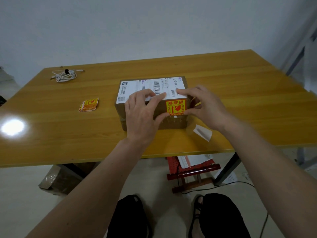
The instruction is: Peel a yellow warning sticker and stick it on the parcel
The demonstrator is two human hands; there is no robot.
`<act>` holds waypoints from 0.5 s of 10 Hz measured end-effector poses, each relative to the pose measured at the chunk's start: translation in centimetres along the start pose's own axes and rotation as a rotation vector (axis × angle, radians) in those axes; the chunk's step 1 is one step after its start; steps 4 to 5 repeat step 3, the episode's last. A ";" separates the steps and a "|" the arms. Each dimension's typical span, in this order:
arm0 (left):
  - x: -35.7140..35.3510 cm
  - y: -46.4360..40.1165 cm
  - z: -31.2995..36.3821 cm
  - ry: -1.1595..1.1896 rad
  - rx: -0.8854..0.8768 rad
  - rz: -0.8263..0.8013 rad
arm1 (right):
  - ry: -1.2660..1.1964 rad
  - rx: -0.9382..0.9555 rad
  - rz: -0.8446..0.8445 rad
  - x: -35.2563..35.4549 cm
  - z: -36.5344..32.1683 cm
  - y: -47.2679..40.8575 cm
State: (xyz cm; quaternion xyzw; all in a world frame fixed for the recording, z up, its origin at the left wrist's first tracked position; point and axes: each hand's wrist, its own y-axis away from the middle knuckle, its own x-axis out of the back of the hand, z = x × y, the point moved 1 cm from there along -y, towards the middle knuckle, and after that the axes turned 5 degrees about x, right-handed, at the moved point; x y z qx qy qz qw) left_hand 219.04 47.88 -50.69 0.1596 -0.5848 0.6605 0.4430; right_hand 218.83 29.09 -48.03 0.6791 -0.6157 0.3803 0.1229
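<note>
Two bare hands of yours rest on the cardboard parcel [137,117] at mid-table. Going left to right: a coiled white cable [64,76] lies far back on the wooden table [51,134]; a small stack of yellow warning stickers [88,104] sits apart from the box. Your left hand [142,115] covers the box's near-left top, fingers spread, thumb touching the left edge of the yellow warning sticker [175,107], which lies flat on the lid just below the white shipping label [145,86]. Your right hand [204,107] frames it from the right, index on the label, thumb at the sticker's lower corner; the box's right edge is hidden. White backing paper [203,133] lies beside it
</note>
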 end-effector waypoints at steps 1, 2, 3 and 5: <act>0.2 -0.4 0.2 -0.001 0.019 -0.053 | 0.030 -0.014 -0.029 0.5 -0.2 -0.4; 1.2 -0.7 0.9 0.007 0.025 -0.126 | 0.153 -0.017 -0.104 0.3 -0.3 0.2; 2.6 -0.9 1.0 0.031 0.011 -0.184 | 0.346 -0.123 -0.051 0.5 0.2 1.5; 2.6 -0.9 1.0 0.031 0.011 -0.184 | 0.346 -0.123 -0.051 0.5 0.2 1.5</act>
